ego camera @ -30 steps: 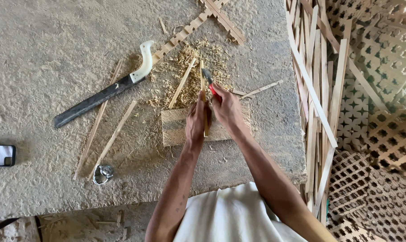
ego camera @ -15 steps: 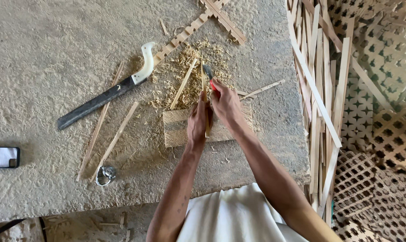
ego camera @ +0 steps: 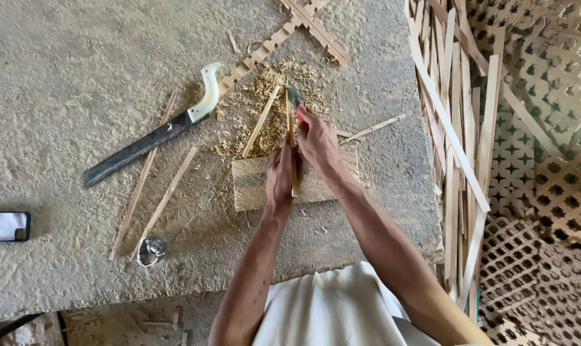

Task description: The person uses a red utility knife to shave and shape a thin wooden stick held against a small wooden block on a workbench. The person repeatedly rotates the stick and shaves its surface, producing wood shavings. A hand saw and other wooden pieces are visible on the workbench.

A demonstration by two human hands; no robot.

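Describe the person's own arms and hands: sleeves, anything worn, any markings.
Both forearms are bare to above the elbow, with no sleeves in view. The left hand and right hand wear no gloves; no rings, watch or bracelet can be seen. The left forearm carries a few small dark marks, too small to make out. A white garment covers the lap below.

Phone (ego camera: 6,225) at far left edge of concrete slab (ego camera: 66,77): flat rectangle, dark frame, pale blank-looking screen.
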